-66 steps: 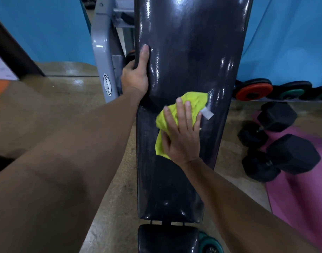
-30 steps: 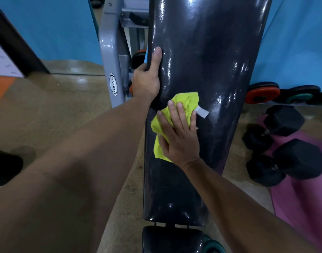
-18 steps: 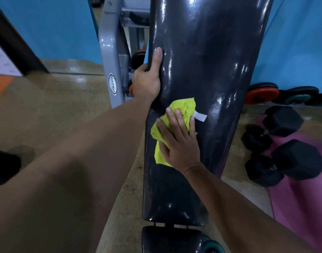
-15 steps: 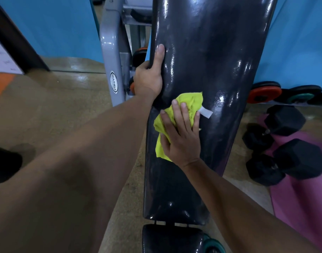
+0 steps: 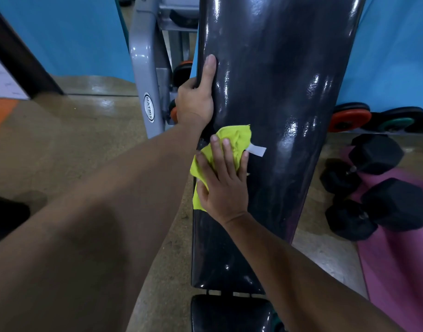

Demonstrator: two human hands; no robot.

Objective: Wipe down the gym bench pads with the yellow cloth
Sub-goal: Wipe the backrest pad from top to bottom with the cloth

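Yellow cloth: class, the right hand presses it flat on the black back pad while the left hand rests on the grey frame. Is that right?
Not quite. The head view shows the left hand gripping the back pad's left edge, not the grey frame. The right hand does press the yellow cloth flat on the pad.

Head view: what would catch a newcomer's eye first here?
The bright yellow cloth stands out at centre, pressed flat under the right hand against the glossy black padded bench back. The left hand grips that pad's left edge just above. Black hexagonal dumbbells lie at right.
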